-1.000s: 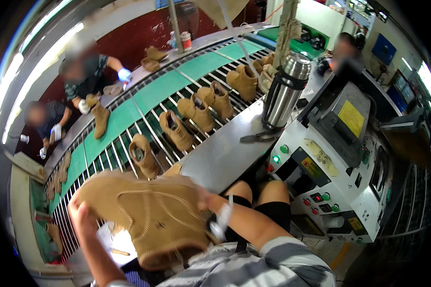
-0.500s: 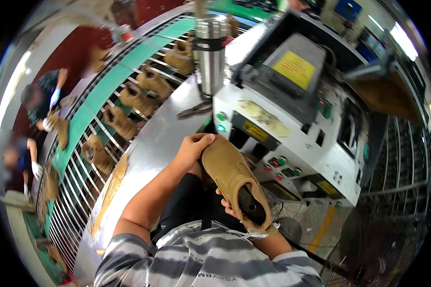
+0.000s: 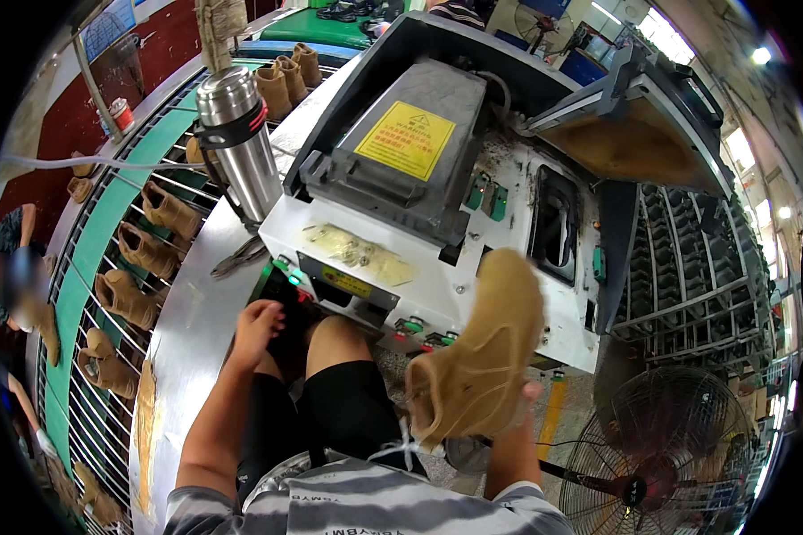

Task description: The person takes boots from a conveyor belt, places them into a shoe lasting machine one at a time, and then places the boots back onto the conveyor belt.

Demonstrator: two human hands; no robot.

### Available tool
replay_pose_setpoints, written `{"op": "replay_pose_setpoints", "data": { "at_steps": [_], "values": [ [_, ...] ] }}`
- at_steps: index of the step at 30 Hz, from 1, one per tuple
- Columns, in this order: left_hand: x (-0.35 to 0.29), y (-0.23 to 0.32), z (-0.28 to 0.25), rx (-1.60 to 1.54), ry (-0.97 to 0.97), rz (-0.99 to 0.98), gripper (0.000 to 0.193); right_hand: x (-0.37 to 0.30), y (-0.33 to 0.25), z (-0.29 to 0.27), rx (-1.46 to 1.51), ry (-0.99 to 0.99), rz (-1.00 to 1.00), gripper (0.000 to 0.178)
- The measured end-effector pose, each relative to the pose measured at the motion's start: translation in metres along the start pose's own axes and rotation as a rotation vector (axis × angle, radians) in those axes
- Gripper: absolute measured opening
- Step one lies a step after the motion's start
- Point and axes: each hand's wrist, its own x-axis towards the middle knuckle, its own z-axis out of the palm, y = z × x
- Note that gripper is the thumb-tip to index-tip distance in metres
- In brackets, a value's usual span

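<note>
A tan ankle boot (image 3: 484, 348) is in my right hand (image 3: 532, 394), its toe pointing up and its opening towards me at the lower left. Most of that hand is hidden behind the boot; only a bit shows at its right edge. My left hand (image 3: 259, 326) is off the boot, with its fingers curled in and nothing visible in them. It hovers by the metal table edge, near a lit green button (image 3: 294, 279) on the white machine (image 3: 473, 290). The boot's toe overlaps the machine's front in view.
A steel thermos (image 3: 241, 147) stands on the metal table (image 3: 187, 343) beside pliers (image 3: 238, 258). Several tan boots (image 3: 127, 299) line a roller rack (image 3: 89, 406) at left, where co-workers stand. A floor fan (image 3: 660, 446) is at lower right, and a slatted rack (image 3: 687, 267) behind it.
My left hand has let go of the boot's toe and moved left. My right hand has raised and turned the boot to the right. The view has swung right towards the machine.
</note>
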Motion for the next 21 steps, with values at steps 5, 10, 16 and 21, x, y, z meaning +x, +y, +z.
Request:
{"op": "replay_pose_setpoints", "data": {
  "at_steps": [5, 10, 16, 21],
  "values": [
    [0.031, -0.069, -0.082, -0.048, 0.335, 0.011, 0.012, 0.074, -0.143, -0.035, -0.829, 0.258, -0.362, 0.115],
    [0.032, -0.126, -0.13, 0.221, 0.45, 0.072, 0.017, 0.185, -0.253, -0.029, -1.237, 0.287, -0.447, 0.097],
    [0.02, -0.129, -0.124, 0.223, 0.556, 0.136, 0.017, 0.294, -0.273, -0.042, -1.72, 0.587, -0.24, 0.097],
    [0.026, -0.137, -0.128, 0.284, 0.567, 0.1, 0.015, 0.324, -0.241, -0.091, -1.864, 0.688, -0.076, 0.103]
  ]
}}
